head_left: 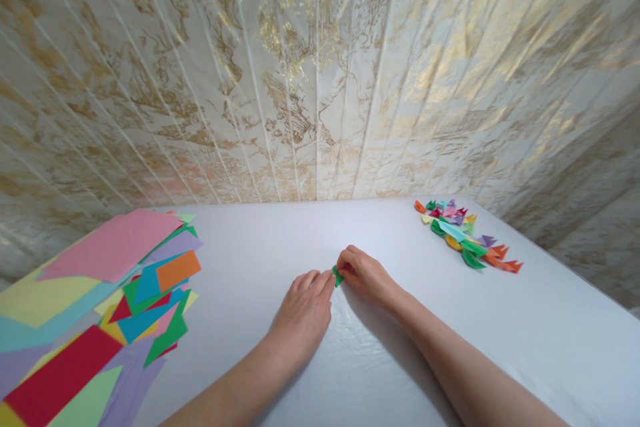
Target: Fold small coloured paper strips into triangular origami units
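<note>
A small folded piece of green paper [338, 276] lies on the white table in front of me, between my two hands and mostly covered by them. My left hand [306, 300] rests low on the table with its fingertips pressed on the paper's left side. From the right, my right hand [364, 273] pinches the paper's edge between thumb and curled fingers. The exact shape of the fold is hidden under the fingertips.
Coloured paper sheets [115, 243] and smaller cut pieces [177, 271] are piled at the left. Several small folded paper figures [455, 232] in many colours cluster at the back right. A gold-patterned curtain [300, 93] hangs behind the white table [260, 233].
</note>
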`<state>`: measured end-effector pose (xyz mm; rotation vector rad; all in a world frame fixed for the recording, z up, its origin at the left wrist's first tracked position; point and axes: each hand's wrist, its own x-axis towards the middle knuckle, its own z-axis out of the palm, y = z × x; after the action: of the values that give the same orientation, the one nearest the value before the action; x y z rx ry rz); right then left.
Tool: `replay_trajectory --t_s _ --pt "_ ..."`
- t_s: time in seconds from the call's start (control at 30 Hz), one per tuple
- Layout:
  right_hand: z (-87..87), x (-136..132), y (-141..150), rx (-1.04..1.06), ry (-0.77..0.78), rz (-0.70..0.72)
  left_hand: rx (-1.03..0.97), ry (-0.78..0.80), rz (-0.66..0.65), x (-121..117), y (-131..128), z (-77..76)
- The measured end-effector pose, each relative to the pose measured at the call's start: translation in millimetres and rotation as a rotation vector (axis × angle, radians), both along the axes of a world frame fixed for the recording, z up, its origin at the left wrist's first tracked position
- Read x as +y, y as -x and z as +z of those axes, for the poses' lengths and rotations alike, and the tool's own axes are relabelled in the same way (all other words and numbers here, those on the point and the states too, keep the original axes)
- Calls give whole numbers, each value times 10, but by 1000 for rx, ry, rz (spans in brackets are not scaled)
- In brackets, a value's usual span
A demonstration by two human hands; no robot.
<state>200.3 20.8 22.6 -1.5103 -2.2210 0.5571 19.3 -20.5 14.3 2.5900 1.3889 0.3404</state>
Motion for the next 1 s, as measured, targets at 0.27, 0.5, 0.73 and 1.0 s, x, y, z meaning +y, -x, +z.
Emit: replay_trajectory --t_s 0.27,0.5,0.73,1.0 --pt "24 -9 59 -107 -23 -15 -14 21 -2 -3 -14 29" --pt "26 -16 92 -179 -31 -28 -37 33 -8 8 9 22" --pt "-12 2 106 -232 -53 -37 -36 4 -24 15 14 2" --pt "-21 3 130 -254 -55 -65 -19 12 -18 5 11 7"
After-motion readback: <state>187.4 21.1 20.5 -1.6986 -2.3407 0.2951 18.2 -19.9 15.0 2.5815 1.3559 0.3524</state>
